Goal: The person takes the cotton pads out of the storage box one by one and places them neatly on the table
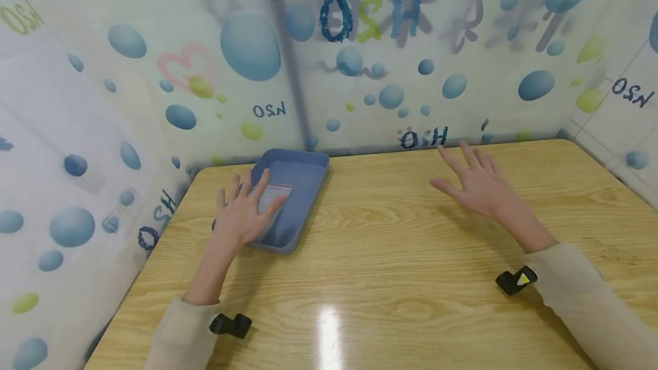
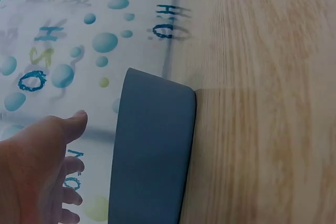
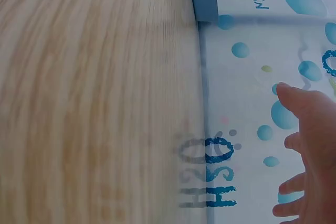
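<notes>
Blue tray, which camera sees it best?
The head view, because you see into the blue tray, though the left hand hides part. The left wrist view shows only its outside, cut off below; the right wrist view, just a piece at the top.

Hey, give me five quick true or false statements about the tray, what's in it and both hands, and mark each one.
1. The blue tray sits on the wooden table. True.
2. The left hand and right hand both have their fingers extended. True.
3. The right hand is nearer the tray than the left. False: the left hand is nearer.
4. A flat packet lies in the tray. True.
5. The right hand grips the packet. False: it holds nothing.
</notes>
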The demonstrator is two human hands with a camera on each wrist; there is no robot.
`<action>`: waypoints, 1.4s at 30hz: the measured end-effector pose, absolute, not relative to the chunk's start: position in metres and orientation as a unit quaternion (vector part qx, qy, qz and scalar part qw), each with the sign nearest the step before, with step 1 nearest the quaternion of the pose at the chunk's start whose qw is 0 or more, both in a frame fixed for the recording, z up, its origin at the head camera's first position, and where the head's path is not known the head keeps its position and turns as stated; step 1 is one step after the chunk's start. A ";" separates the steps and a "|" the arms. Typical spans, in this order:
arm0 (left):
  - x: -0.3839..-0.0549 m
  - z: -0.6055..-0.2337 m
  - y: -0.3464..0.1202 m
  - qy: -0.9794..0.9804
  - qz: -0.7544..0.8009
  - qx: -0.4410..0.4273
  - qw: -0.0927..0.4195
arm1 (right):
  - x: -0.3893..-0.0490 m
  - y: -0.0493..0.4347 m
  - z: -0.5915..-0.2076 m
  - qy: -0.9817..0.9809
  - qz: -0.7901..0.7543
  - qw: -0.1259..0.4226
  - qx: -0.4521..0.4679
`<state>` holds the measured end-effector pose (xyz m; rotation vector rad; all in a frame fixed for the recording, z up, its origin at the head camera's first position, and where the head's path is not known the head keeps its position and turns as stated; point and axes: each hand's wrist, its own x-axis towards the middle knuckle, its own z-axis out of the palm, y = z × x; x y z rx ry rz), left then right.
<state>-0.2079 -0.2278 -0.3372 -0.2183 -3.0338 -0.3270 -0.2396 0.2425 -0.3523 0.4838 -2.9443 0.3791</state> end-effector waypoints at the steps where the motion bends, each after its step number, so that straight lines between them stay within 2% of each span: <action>1: -0.208 -0.337 -0.228 -0.991 -0.109 -0.071 0.042 | -0.240 0.241 -0.352 -0.976 0.128 0.068 0.162; 21: -0.212 -0.338 -0.242 -0.988 -0.138 -0.062 0.037 | -0.241 0.215 -0.350 -0.964 0.180 0.069 0.184; 33: -0.215 -0.336 -0.247 -0.983 -0.158 -0.056 0.074 | -0.243 0.193 -0.345 -0.951 0.234 0.067 0.190; 42: -0.218 -0.336 -0.254 -0.982 -0.166 -0.043 0.078 | -0.244 0.180 -0.345 -0.941 0.268 0.058 0.198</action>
